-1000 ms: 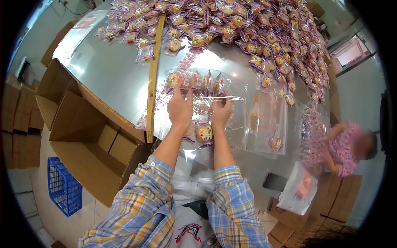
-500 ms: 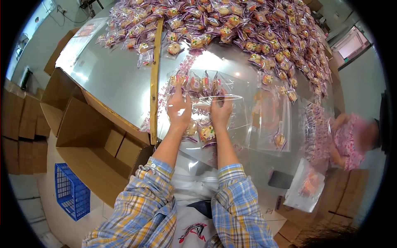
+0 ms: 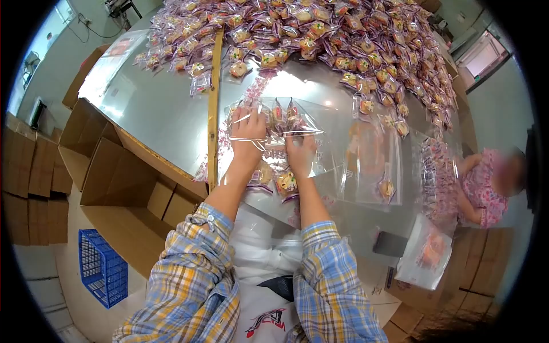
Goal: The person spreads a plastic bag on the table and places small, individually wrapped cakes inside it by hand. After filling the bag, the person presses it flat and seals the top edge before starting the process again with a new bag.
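Both hands are inside or under a clear plastic bag [image 3: 329, 157] on the metal table. My left hand [image 3: 248, 137] lies over the left end of a row of small wrapped pastries [image 3: 278, 116], fingers extended. At the right end of that row, my right hand [image 3: 301, 153] has its fingers partly hidden behind film glare, beside the packets. Between the wrists and nearer my body, wrapped pastries [image 3: 286, 183] lie beneath the film. Which layers of film cover each hand is hard to tell.
A large heap of wrapped pastries [image 3: 366, 43] covers the far side. A wooden strip [image 3: 214, 108] runs along the left. Open cardboard box [image 3: 123, 194], blue crate [image 3: 103, 268], dark phone [image 3: 390, 244] and a stack of bags [image 3: 426, 251] surround the table. A person [image 3: 486, 183] works at right.
My left hand has shifted over the left packets with its fingers now laid across them. My right hand has moved slightly left and its grip looks looser. The head view has shifted a little.
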